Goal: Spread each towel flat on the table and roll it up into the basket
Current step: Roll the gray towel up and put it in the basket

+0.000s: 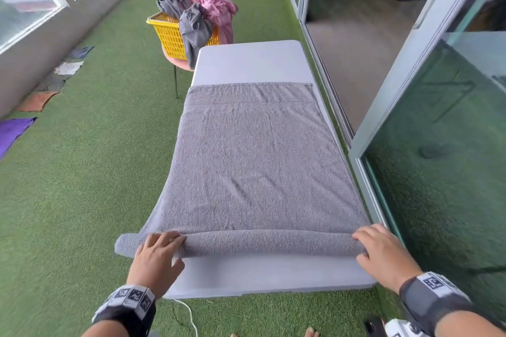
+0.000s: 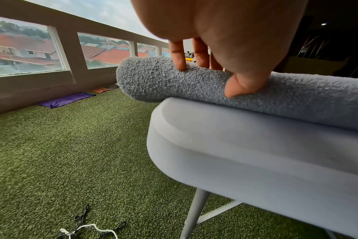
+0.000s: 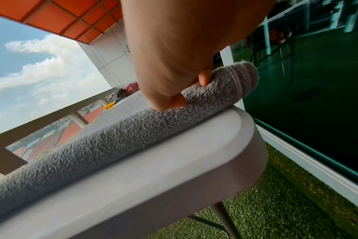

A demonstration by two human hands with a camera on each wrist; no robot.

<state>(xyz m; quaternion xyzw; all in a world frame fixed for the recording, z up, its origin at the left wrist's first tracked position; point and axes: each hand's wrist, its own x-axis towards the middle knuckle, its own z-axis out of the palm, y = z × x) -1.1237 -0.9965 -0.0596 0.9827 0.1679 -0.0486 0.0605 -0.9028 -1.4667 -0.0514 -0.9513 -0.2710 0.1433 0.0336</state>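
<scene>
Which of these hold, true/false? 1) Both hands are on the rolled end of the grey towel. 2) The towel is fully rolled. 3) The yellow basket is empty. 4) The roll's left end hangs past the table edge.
1) True: the left hand and the right hand each grip the rolled end of the grey towel.
2) False: only the near end is rolled; most of it lies flat on the table.
3) False: the yellow basket holds grey and pink towels.
4) True: it overhangs the table's left edge.
</scene>
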